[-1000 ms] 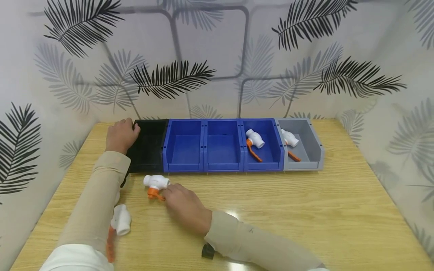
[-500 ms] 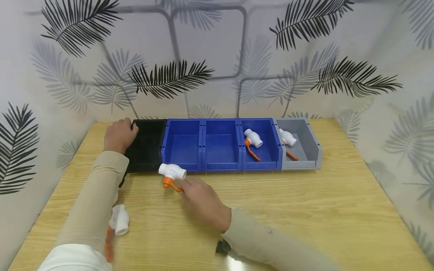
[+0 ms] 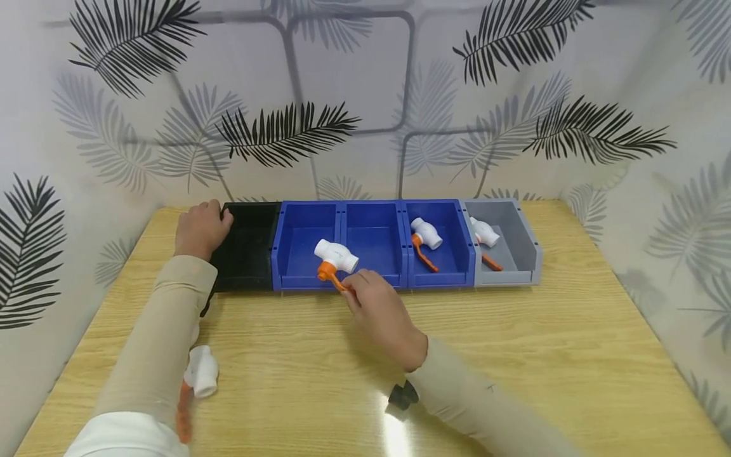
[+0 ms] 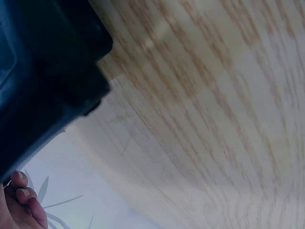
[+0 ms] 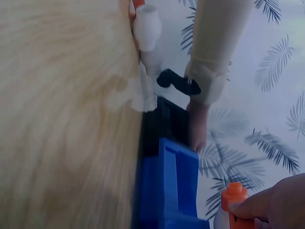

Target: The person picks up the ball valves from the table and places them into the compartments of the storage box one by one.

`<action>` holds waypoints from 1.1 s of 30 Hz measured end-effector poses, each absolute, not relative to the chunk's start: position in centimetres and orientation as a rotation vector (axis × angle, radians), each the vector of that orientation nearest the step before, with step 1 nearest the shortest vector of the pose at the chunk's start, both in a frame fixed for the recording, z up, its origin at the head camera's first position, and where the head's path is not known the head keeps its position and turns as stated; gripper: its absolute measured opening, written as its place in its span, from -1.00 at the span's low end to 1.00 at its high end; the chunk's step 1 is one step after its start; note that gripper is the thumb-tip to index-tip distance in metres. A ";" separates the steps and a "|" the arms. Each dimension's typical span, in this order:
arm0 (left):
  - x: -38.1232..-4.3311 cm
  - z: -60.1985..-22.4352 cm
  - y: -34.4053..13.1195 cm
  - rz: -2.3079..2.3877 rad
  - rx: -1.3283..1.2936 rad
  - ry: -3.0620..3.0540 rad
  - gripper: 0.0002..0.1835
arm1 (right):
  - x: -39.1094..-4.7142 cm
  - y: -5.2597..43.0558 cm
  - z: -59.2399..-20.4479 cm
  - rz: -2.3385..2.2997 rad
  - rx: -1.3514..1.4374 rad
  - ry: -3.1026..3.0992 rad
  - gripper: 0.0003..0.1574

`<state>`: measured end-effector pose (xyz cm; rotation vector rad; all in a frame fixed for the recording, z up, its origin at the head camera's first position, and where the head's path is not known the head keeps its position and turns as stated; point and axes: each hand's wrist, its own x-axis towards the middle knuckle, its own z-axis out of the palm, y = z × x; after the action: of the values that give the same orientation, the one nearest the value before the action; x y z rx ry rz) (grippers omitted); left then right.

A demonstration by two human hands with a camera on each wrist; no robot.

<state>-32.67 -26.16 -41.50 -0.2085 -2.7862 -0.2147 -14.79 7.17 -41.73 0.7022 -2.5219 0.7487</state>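
My right hand (image 3: 387,320) pinches the orange lever of a white ball valve (image 3: 338,257). The valve hangs in the air, seen in front of the wall between the left blue bin (image 3: 305,282) and the middle blue bin (image 3: 377,281). In the right wrist view, thumb and fingers press on the orange part of the valve (image 5: 233,194). At the left end of the row, my left hand (image 3: 200,230) holds the side wall of the black bin (image 3: 245,260). Its curled fingers show at the bin's edge in the left wrist view, partly cut off by the frame.
Another ball valve (image 3: 202,371) lies on the wooden table (image 3: 297,381) beside the left forearm. One more valve (image 3: 427,233) lies in the right blue bin (image 3: 451,279), another (image 3: 485,233) in the grey bin (image 3: 514,278). A patterned wall (image 3: 354,76) stands behind.
My right hand has lifted the ball valve off the table and carried it right and forward, up to the blue bins. The left hand has stayed on the black bin.
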 end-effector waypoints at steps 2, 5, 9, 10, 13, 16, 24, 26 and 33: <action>-32.6 -41.5 -26.1 -0.209 -0.211 -2.783 -0.65 | -15.1 7.8 -41.6 0.759 0.663 -2.518 -0.91; -32.6 -41.5 -26.1 -0.204 -0.212 -2.779 -0.65 | -15.5 8.5 -41.5 0.775 0.619 -2.494 -0.91; -32.5 -41.5 -26.2 -0.205 -0.213 -2.775 -0.65 | -16.1 9.2 -41.4 0.783 0.580 -2.467 -0.89; -32.5 -41.5 -26.2 -0.206 -0.212 -2.776 -0.65 | -16.3 9.4 -41.5 0.784 0.572 -2.463 -0.88; -32.5 -41.5 -26.2 -0.211 -0.207 -2.781 -0.65 | -16.9 9.6 -41.6 0.787 0.541 -2.455 -0.88; -32.5 -41.4 -26.2 -0.217 -0.203 -2.789 -0.65 | -17.5 9.8 -41.6 0.775 0.503 -2.462 -0.89; -32.8 -41.3 -26.1 -0.228 -0.205 -2.791 -0.67 | -18.8 9.8 -42.0 0.763 0.435 -2.500 -0.89; -32.9 -41.4 -26.1 -0.223 -0.205 -2.794 -0.66 | -19.0 9.7 -42.2 0.758 0.425 -2.507 -0.88; -32.9 -41.7 -26.2 -0.199 -0.193 -2.799 -0.65 | -19.9 9.1 -42.8 0.724 0.383 -2.505 -0.89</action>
<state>-32.87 -26.22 -41.69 -0.1928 -2.7986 -0.1993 -19.88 9.07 -42.79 0.3833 -2.5045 0.7243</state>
